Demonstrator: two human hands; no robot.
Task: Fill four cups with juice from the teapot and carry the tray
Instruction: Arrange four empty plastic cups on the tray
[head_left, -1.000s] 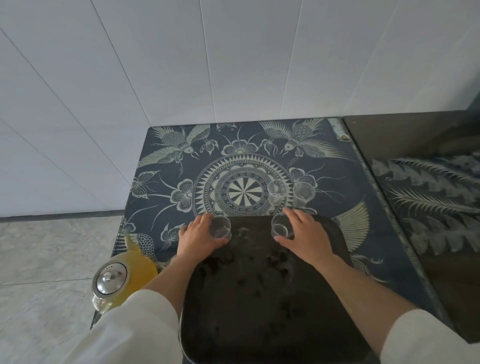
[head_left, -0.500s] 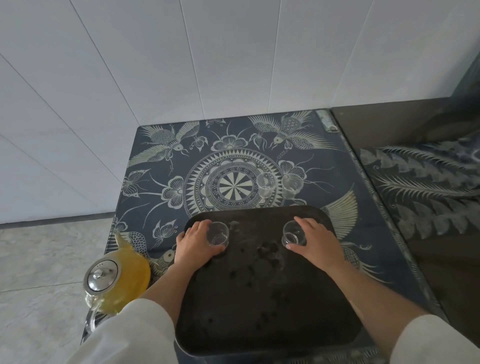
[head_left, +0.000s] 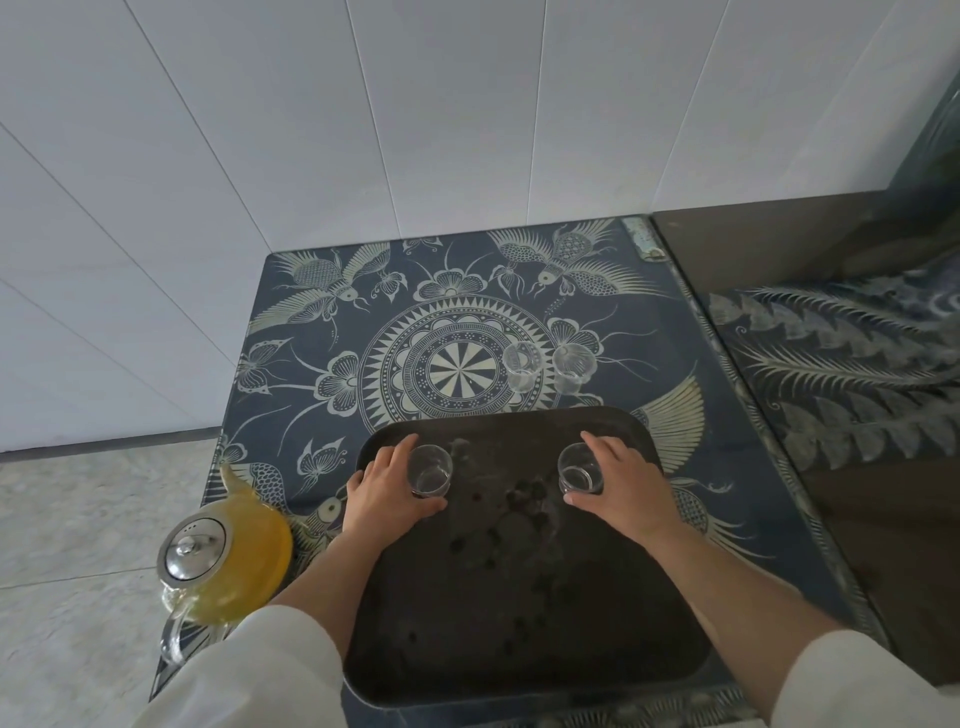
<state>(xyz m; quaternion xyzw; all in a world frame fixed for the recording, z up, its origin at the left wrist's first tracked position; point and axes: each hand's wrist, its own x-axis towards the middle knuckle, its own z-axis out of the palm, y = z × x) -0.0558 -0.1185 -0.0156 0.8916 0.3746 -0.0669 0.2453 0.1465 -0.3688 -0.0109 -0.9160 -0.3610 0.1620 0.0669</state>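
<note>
A dark rectangular tray lies on the patterned blue table. My left hand wraps a small clear glass cup standing at the tray's far left. My right hand holds a second clear cup at the tray's far right. Both cups look empty. Two more empty glass cups stand side by side on the table just beyond the tray. A glass teapot with a metal lid, full of yellow juice, sits at the table's front left corner.
The table fits into a corner of white panelled wall. A dark glossy surface adjoins the table on the right. Pale tiled floor lies to the left, close beside the teapot.
Both hands carried their cups from the tray's far edge onto the tray and spread apart. The camera view shifted, so the table now sits lower in the frame.
</note>
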